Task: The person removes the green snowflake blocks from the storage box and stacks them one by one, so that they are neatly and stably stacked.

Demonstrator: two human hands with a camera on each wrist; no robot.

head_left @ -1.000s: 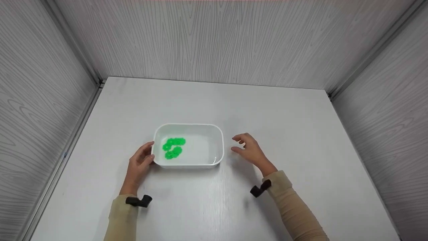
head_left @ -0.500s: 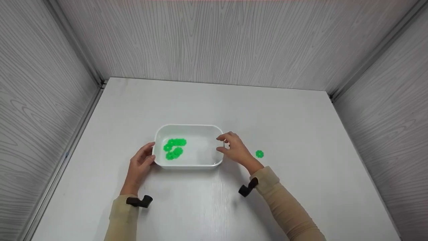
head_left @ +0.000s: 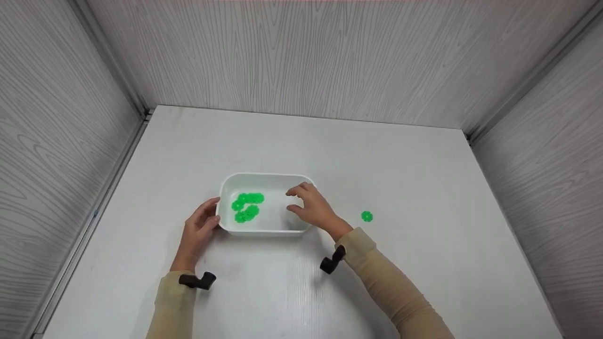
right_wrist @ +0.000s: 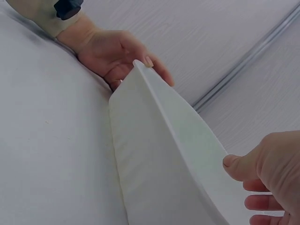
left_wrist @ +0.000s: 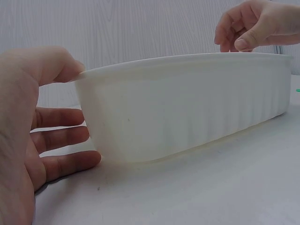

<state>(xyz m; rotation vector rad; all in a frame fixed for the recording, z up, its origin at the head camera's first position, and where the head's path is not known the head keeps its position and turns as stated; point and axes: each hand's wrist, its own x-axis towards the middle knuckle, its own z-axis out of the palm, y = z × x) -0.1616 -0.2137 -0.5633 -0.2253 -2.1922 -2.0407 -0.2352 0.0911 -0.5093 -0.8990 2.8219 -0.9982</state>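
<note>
A white rectangular plastic tub [head_left: 266, 232] stands on the table, with several small green flower-shaped discs [head_left: 247, 214] in its left half. My left hand [head_left: 195, 235] rests against the tub's left end. In the left wrist view, its thumb meets the rim and its fairly straight fingers [left_wrist: 70, 161] touch the outer wall. Over the tub's right half is my right hand [head_left: 313, 207], thumb and fingers apart with nothing seen between them. A single green disc [head_left: 367, 216] lies on the table right of the tub.
The white tabletop [head_left: 424, 188] extends around the tub. Grey wood-patterned panels [head_left: 306, 56] rise at the back and both sides. A black wrist camera [head_left: 333, 259] sticks out from the right cuff, and another [head_left: 198, 281] from the left.
My right hand has moved left, from beside the tub to over its right half. The single disc on the table has come into view behind it. The left hand stays at the tub.
</note>
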